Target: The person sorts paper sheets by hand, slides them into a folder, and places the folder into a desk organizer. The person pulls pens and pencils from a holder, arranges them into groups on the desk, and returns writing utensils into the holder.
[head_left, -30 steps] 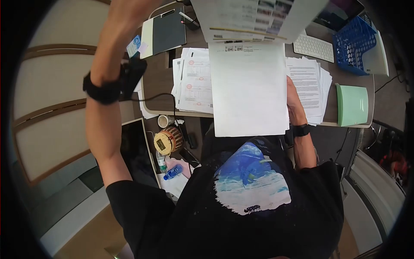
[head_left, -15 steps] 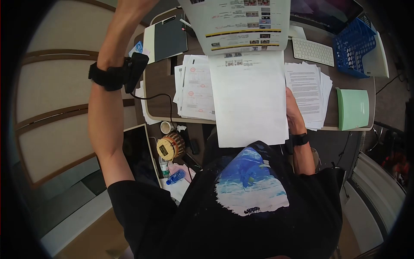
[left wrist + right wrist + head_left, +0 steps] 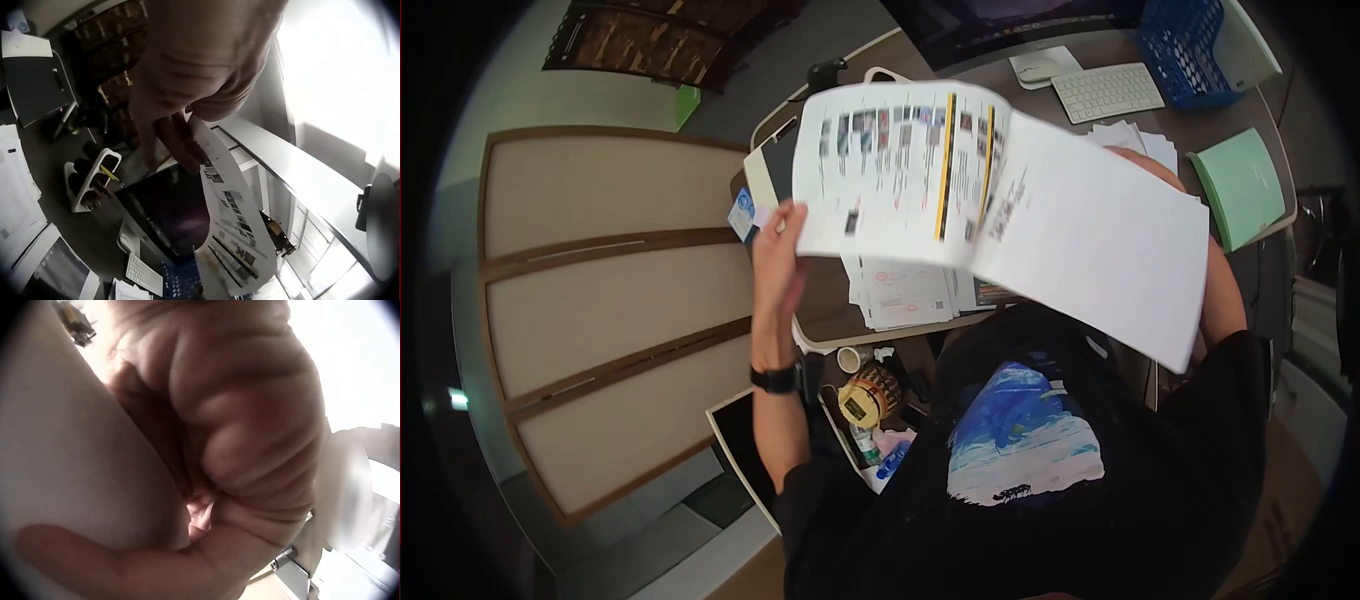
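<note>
In the head view, an open sheaf of printed papers point(image 3: 1090, 240) is spread in the air in front of the black T-shirt. My left hand point(image 3: 778, 255) pinches the outer edge of the turned pages point(image 3: 880, 175), which carry small pictures and yellow-black stripes. The left wrist view shows the fingers at the end of these curved pages point(image 3: 234, 219). The mostly blank right half is held by my right hand point(image 3: 244, 419), its thumb lying along the sheet and its other fingers behind. From the head, most of that hand is hidden behind the paper.
Below the sheaf, a stack of printed sheets point(image 3: 900, 295) lies on the desk. Farther back are a keyboard point(image 3: 1108, 92), a monitor point(image 3: 1020, 25) and a blue basket point(image 3: 1190, 60). A green folder point(image 3: 1240, 185) lies at right. Beside the desk stand a cup point(image 3: 853, 359) and a round woven container point(image 3: 870, 395).
My left hand has come down and nearer, swinging the turned pages out to the left. The sheaf has tilted and now opens sideways, its blank half shifted right. The head view has also turned.
</note>
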Demonstrator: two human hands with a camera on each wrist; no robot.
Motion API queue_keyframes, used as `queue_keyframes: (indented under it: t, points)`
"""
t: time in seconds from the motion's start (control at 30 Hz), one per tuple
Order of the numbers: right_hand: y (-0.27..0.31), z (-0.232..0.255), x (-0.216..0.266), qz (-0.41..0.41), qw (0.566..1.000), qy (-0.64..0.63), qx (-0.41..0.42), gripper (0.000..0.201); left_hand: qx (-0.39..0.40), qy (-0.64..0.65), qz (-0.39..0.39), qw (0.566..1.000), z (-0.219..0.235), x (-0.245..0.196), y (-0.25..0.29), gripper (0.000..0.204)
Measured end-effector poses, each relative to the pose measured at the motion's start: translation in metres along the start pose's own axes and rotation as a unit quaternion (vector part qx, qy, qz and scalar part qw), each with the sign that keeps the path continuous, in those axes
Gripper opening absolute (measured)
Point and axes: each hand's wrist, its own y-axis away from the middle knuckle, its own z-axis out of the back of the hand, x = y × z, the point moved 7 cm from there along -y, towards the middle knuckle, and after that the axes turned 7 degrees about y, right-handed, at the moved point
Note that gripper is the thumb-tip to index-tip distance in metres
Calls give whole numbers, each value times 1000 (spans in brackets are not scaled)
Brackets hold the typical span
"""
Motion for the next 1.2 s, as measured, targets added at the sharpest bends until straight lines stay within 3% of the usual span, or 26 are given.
queue_keyframes:
  t: [0.13, 0.23, 0.37, 0.4, 0.5, 0.53, 0.6, 0.63, 0.67, 0.73, 0.77, 0.8, 0.87, 0.9, 0.93, 1.0, 1.1, 1.2]
  points:
    - [43, -50, -29, -50, 963, -262, -22, 68, 32, 53, 83, 995, 4, 61, 75, 32]
    - [51, -106, -39, -92, 885, -454, -37, 73, 49, 82, 142, 985, 20, 98, 110, 32]
    - [50, -165, -45, -120, 735, -663, -67, 79, 72, 170, 184, 965, 7, 131, 146, 44]
    - [93, -111, -99, -123, 692, -707, -72, 81, 76, 199, 181, 960, -5, 131, 153, 47]
    - [65, -185, -75, -134, 543, -825, -82, 86, 73, 221, 148, 961, -41, 120, 164, 54]
    - [71, -189, -86, -136, 487, -858, -85, 88, 71, 246, 125, 958, -58, 107, 166, 54]
    - [56, -196, -55, -93, 588, -802, 52, 104, 66, 312, 132, 938, -79, 97, 166, 48]
    - [46, -191, -43, -19, 574, -814, 84, 109, 79, 282, 107, 950, -83, 95, 164, 46]
    - [36, -187, -33, -22, 575, -813, 85, 109, 91, 251, 82, 960, -89, 91, 164, 45]
    - [22, -181, -47, -215, 616, -755, -74, 117, 64, 206, 81, 973, -90, 93, 166, 39]
    - [12, -188, -45, -219, 590, -776, -48, 101, 85, 129, 68, 986, -86, 100, 168, 37]
    - [3, -196, -57, -221, 590, -775, -47, 101, 106, 51, 56, 992, -84, 105, 170, 36]
    - [-3, -227, -103, -281, 718, -636, -11, 74, 107, 23, 49, 993, -93, 101, 176, 35]
    - [-4, -235, -120, -300, 695, -653, -31, 54, 105, 14, 48, 993, -93, 102, 178, 34]
    - [-11, -230, -115, -301, 697, -651, -26, 54, 102, 7, 46, 994, -94, 103, 180, 33]
    - [-18, -213, -114, -309, 738, -592, -98, 50, 86, -22, 33, 996, -85, 110, 185, 42]
    - [-35, -168, -89, -239, 810, -511, -160, 48, 49, 3, 90, 995, -67, 132, 195, 67]
    - [-50, -128, -66, -200, 860, -438, -169, 46, 76, 16, 153, 985, -68, 180, 201, 61]
